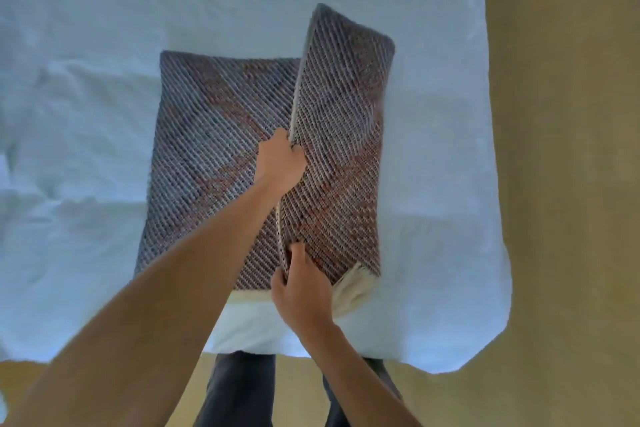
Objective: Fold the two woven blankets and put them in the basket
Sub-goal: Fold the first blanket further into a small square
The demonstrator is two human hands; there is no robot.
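Note:
A woven blanket [214,149] with grey and reddish diagonal ribs lies on the pale blue sheet of a bed [86,97]. Its right half is raised off the bed and stands tilted toward the left half. My left hand [280,159] grips the raised edge about halfway along. My right hand [301,284] pinches the same edge at the near corner. Cream fringe [353,288] hangs from the near end of the blanket. I see only this one blanket, and no basket is in view.
The bed's near edge runs just in front of my legs [239,388], and its right edge drops to tan carpet [568,149]. Wrinkled sheet stretches to the left and beyond the blanket.

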